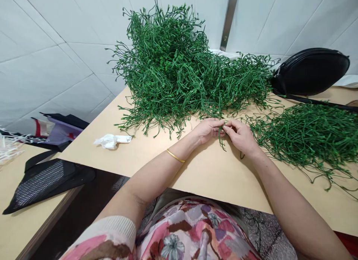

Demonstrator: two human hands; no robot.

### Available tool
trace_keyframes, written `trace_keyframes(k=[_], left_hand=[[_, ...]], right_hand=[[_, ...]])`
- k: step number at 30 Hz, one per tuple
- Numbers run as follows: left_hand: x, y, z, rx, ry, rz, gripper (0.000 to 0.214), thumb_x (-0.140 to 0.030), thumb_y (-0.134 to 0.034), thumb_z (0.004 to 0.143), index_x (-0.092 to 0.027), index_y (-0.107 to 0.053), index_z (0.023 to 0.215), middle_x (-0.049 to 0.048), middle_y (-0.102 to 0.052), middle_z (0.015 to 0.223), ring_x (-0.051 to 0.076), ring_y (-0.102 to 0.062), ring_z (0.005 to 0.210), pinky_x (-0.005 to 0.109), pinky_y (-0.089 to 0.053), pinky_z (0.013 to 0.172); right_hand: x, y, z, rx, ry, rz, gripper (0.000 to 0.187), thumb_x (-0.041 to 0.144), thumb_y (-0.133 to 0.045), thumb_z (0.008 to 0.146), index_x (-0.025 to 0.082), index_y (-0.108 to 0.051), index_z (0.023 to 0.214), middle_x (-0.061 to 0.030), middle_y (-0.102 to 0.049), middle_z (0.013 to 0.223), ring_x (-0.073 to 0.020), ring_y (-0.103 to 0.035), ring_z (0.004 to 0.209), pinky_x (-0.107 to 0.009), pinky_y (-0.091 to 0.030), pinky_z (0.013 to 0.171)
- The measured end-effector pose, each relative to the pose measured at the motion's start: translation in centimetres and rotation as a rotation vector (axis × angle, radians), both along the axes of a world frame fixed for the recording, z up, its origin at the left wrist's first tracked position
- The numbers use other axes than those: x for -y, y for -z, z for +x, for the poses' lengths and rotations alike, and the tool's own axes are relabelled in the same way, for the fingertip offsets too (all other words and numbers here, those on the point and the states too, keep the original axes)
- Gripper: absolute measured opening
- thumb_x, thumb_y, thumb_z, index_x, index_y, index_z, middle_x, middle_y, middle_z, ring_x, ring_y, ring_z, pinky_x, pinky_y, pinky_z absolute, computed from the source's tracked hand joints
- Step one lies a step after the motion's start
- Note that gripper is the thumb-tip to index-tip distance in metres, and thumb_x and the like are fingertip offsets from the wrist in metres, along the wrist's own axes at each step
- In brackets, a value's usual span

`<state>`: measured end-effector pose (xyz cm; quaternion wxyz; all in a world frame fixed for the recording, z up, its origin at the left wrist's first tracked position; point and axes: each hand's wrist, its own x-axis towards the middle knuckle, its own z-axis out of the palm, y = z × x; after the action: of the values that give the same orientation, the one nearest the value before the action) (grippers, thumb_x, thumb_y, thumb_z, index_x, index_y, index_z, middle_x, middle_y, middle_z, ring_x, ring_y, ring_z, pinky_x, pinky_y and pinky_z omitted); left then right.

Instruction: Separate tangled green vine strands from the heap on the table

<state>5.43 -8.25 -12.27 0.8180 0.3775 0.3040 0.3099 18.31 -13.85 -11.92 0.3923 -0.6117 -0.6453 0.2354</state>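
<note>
— We see the heap of artificial greenery (179, 69) as matt green plastic, thin and rubbery; the sprig (221, 138) we hold looks the same.
— We read the tabletop (145, 159) as smooth, matt pale wood laminate. The handbag (310, 71) looks like glossy black leather, the bangle (175, 156) like polished gold metal, the tissue (112, 140) like crumpled white paper.

text: none legible | labels: none | brands: none | numbers: none | signs: none
</note>
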Motion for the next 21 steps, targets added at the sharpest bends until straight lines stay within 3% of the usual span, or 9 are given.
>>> trace_keyframes(k=[8,14,21], left_hand=[[0.85,0.51,0.78,-0.028,-0.14,0.111,0.021,-0.008,-0.056,0.074,-0.014,-0.041,0.061,-0.0046,-0.046,0.051,0.007,-0.05,0.046,0.025,-0.046,0.055],[0.79,0.37,0.73,-0.049,-0.126,0.13,0.016,-0.002,-0.055,0.066,-0.014,-0.045,0.064,-0.0044,-0.048,0.051,0.008,-0.05,0.044,0.023,-0.043,0.051],[1.08,0.51,1.03,-0.099,-0.198,0.172,0.024,0.002,-0.054,0.061,-0.015,-0.038,0.053,-0.0056,-0.043,0.043,0.005,-0.042,0.039,0.019,-0.034,0.045]], right_hand=[[-0.2,0.3,0.34,-0.083,-0.028,-0.112,0.021,0.036,-0.05,0.077,0.018,-0.053,0.066,0.0031,-0.047,0.049,-0.0101,-0.04,0.046,-0.024,-0.03,0.046],[-0.19,0.04,0.33,-0.056,-0.049,-0.025,0.028,0.041,-0.052,0.078,0.018,-0.053,0.062,0.0023,-0.047,0.05,-0.0098,-0.038,0.047,-0.024,-0.028,0.047],[0.45,-0.02,-0.02,0.417,-0.021,0.205,0.024,0.032,-0.044,0.083,0.02,-0.056,0.066,-0.0027,-0.055,0.056,-0.0156,-0.047,0.055,-0.027,-0.032,0.058]])
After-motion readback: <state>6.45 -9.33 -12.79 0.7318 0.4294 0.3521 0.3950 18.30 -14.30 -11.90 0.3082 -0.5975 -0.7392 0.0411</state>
